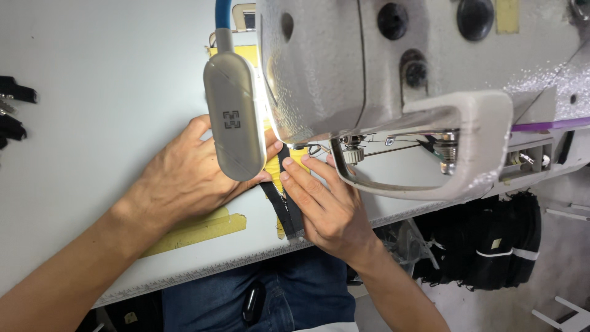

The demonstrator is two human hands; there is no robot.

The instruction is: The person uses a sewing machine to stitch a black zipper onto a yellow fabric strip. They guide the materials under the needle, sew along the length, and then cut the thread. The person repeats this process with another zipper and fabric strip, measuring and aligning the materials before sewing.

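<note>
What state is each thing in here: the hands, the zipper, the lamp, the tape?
Left hand: flat, pressing the yellow fabric.
Right hand: fingers on the black zipper.
Black zipper: closed, lying flat.
Lamp: lit.
Yellow tape: stuck flat on the table.

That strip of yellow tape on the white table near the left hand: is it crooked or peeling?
The yellow tape strip lies slanted across the white table, its edges ragged and uneven. Whether it is lifting cannot be told. Both hands, left and right, press a black zipper flat.
</note>
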